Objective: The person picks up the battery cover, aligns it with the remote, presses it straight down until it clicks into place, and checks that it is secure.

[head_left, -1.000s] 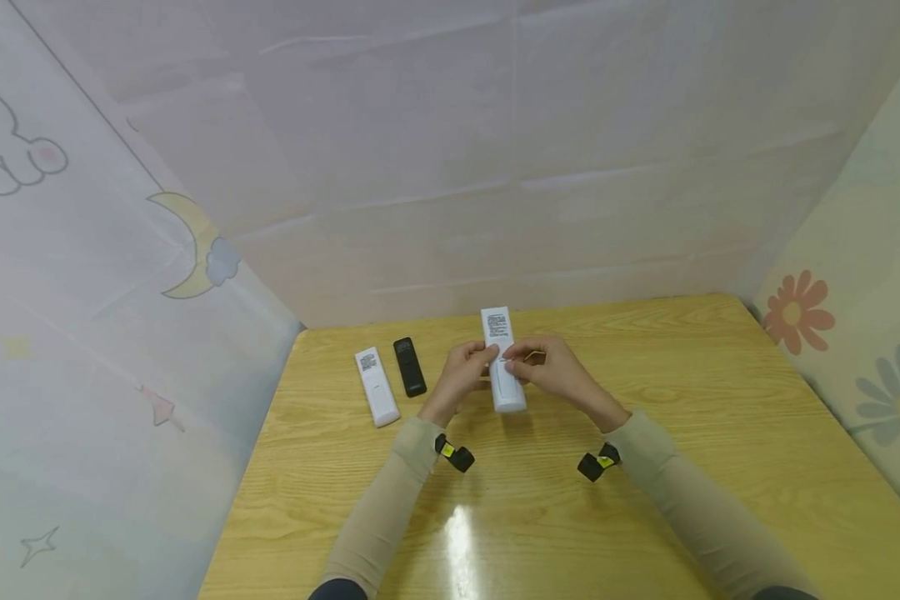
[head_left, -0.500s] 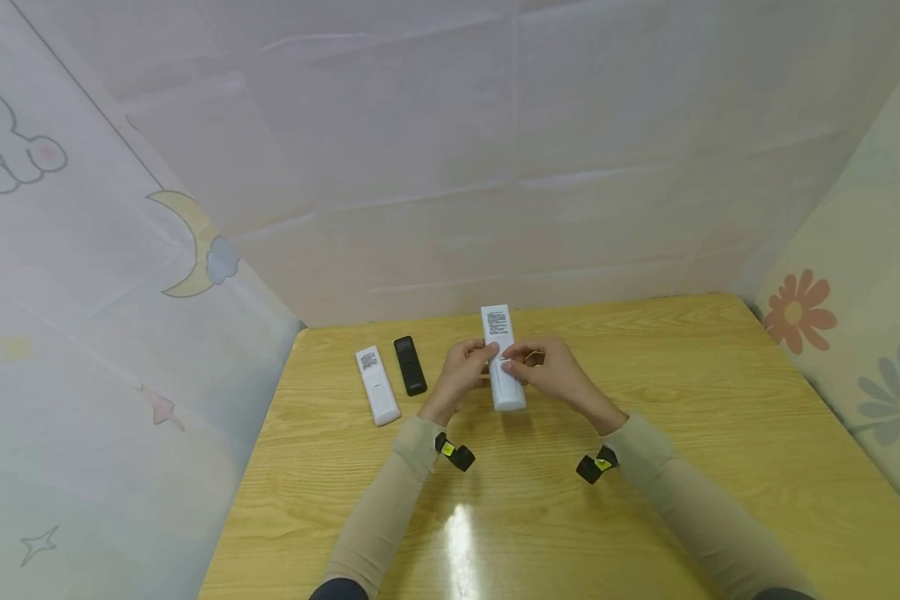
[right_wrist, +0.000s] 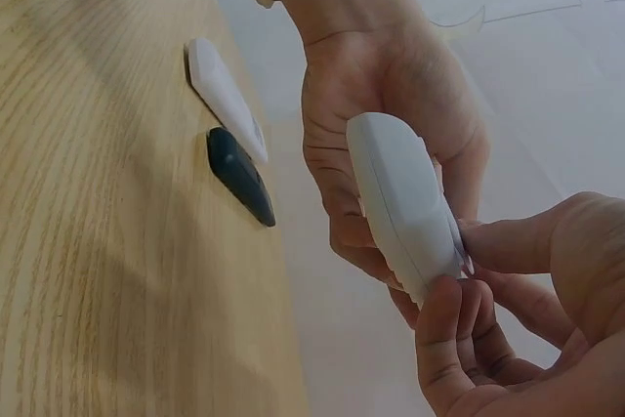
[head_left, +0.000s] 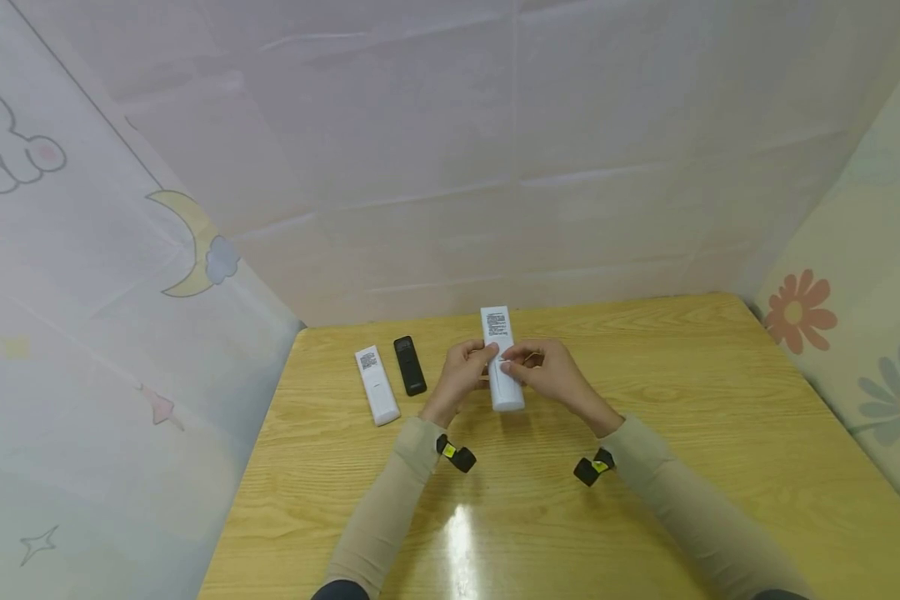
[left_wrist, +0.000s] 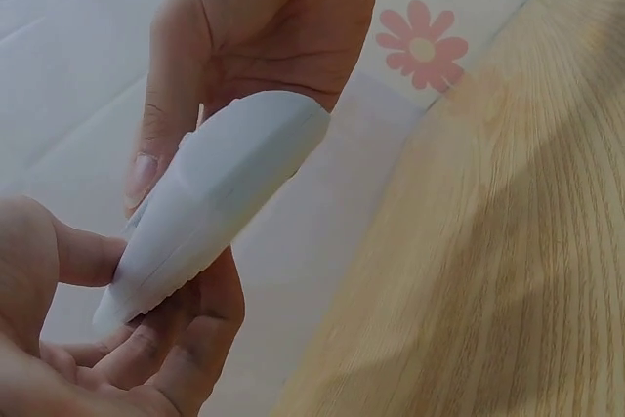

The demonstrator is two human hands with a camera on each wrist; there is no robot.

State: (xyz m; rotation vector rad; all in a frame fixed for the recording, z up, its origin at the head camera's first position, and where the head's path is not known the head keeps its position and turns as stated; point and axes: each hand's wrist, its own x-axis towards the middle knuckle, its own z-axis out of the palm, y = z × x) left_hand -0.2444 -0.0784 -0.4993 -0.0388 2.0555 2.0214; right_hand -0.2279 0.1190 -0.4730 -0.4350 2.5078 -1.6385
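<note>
A white remote control (head_left: pixel 507 390) is held back side up over the table, its printed label toward the far end. My left hand (head_left: pixel 462 373) grips it from the left, thumb on the back and fingers underneath. From the right, my right hand (head_left: pixel 558 372) holds it, the thumb on the battery cover near its upper edge. In the right wrist view, the edge of the battery cover (right_wrist: pixel 457 239) stands slightly raised beside my right thumb, with fingers bent against the remote's side. The left wrist view shows the remote's rounded end (left_wrist: pixel 264 134) between both hands.
Left of my hands, another white remote control (head_left: pixel 377 387) and a black remote control (head_left: pixel 410 367) lie back side up on the wooden table (head_left: pixel 667 400). Behind the table's far edge hangs a pale sheet (head_left: pixel 420 208). A patterned sheet (head_left: pixel 855 250) stands at the right.
Hardly anything differs: both hands keep their hold on the white remote control, and my right wrist has shifted very slightly left. The two remotes on the table stay put.
</note>
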